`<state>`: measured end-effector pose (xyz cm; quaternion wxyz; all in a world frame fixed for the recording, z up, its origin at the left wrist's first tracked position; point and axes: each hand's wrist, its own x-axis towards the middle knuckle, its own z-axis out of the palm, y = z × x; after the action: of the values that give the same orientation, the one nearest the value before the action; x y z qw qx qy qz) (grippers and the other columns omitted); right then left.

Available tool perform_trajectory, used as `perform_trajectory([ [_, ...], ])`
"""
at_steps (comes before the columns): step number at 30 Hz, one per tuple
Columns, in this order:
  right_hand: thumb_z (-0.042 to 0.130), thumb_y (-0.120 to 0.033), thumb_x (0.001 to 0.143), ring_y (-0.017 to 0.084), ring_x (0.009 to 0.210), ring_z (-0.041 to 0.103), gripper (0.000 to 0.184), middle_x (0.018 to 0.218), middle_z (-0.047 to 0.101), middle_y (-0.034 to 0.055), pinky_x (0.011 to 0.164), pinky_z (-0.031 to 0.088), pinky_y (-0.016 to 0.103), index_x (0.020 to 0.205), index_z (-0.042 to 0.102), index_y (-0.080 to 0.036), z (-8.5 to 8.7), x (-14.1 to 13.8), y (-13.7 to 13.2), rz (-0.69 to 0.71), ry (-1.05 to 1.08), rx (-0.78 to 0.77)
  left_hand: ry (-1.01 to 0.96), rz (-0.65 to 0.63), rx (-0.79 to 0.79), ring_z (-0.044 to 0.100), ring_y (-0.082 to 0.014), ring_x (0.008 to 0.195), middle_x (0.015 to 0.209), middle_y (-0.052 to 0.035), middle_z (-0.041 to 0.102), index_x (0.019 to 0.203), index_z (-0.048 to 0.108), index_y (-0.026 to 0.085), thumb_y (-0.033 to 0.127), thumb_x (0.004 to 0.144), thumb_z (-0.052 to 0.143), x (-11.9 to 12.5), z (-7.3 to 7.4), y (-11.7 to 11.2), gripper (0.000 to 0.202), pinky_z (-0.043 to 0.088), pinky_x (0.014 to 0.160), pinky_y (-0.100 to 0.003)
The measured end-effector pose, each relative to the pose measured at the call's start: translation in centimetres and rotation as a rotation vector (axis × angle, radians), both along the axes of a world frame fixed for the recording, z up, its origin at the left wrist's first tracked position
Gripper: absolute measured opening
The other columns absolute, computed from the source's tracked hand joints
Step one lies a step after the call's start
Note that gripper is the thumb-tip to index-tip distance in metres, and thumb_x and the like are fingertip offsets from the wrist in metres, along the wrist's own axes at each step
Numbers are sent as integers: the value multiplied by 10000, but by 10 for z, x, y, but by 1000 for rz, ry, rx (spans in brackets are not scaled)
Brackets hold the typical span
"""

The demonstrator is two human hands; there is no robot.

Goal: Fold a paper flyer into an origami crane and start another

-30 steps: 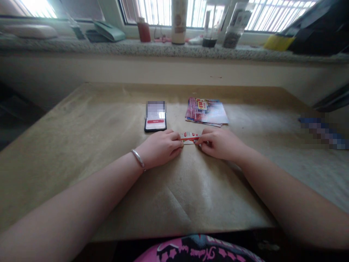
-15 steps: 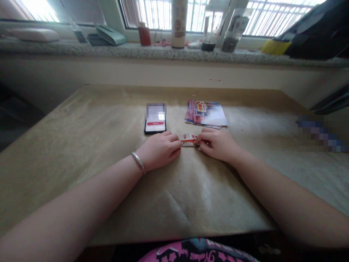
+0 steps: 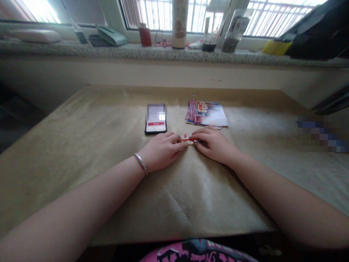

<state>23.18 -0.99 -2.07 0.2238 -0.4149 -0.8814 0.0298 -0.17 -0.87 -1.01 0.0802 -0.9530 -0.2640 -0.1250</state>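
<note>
A small white-and-red printed piece of paper (image 3: 185, 137) lies low over the table between my hands, partly covered by the fingers. My left hand (image 3: 161, 151) is closed on its left end, thumb and index finger reaching along the near edge. At its right end my right hand (image 3: 215, 145) holds it with bent fingers, the thumb on the near side. Just beyond my left hand is a phone (image 3: 156, 128) with its screen lit. A stack of colourful printed leaflets (image 3: 211, 115) lies behind my right hand.
The table (image 3: 131, 218) has a creased tan covering. On the stone windowsill (image 3: 152, 54) stand a red bottle (image 3: 145, 35), a tall cream container (image 3: 179, 25) and clear containers. A dark bag (image 3: 319, 36) sits at the right end. A blurred-out object (image 3: 323, 134) lies at the right.
My hands have come closer together. The left fingers slid right along the paper and the right fingers moved left over it, so less of it shows. Phone and leaflets stay put.
</note>
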Motion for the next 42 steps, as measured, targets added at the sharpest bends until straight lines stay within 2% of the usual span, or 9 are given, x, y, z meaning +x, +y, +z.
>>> perform_trajectory([
  [5,518,-192,863,226,879,588,248,908,714,84,847,463,387,987,732,-168,2,0,0,-51,-9,7,-38,26,-11,556,-204,968,1093,-72,621,1143,638,226,260,921,469,0,1,-1,282,471,853,-352],
  [11,547,-106,801,191,795,582,244,838,701,49,781,467,348,897,748,-206,0,1,2,25,28,-13,-39,60,-11,556,-202,923,1093,-80,610,1152,625,214,279,920,470,0,0,-1,287,473,813,-347],
  [17,568,-120,794,192,929,598,173,979,683,62,864,477,352,863,707,-198,-3,2,4,106,102,-60,-42,52,-62,557,-210,958,1108,-83,610,1220,585,196,284,926,466,0,-1,0,329,478,835,-353],
  [23,499,-42,762,206,982,580,318,1006,668,77,918,465,366,980,690,-172,-1,2,3,95,41,-86,-46,46,-97,562,-219,993,1135,-88,605,1226,576,194,288,921,475,0,-1,0,335,485,854,-366],
  [27,521,-111,809,219,962,571,295,985,660,88,888,478,369,1050,683,-161,0,0,1,94,-4,-58,-63,23,-117,573,-208,983,1147,-92,600,1182,595,190,264,909,483,1,0,-1,305,494,842,-351],
  [31,556,-174,835,228,921,563,212,934,657,85,860,484,391,995,694,-167,2,-1,-1,78,-26,-31,-68,9,-121,578,-206,994,1151,-89,608,1163,604,198,273,914,482,1,1,-1,288,498,850,-353],
  [35,592,-214,829,245,1031,547,170,1071,637,100,934,460,417,969,680,-173,1,-1,-3,83,0,-21,-60,1,-118,584,-208,998,1138,-81,629,1153,612,204,285,924,476,1,1,1,279,499,859,-359],
  [38,526,-140,842,226,1088,549,237,1142,628,97,979,446,403,1035,659,-180,-1,0,-1,113,31,-51,-68,-3,-119,587,-205,998,1150,-78,636,1145,616,199,285,932,466,1,0,1,274,500,861,-354],
  [42,462,-35,816,208,1070,569,365,1121,648,80,954,465,391,1070,664,-204,-6,1,3,144,64,-72,-78,2,-138,585,-206,1000,1151,-71,644,1136,621,189,276,927,479,2,0,0,267,501,871,-359],
])
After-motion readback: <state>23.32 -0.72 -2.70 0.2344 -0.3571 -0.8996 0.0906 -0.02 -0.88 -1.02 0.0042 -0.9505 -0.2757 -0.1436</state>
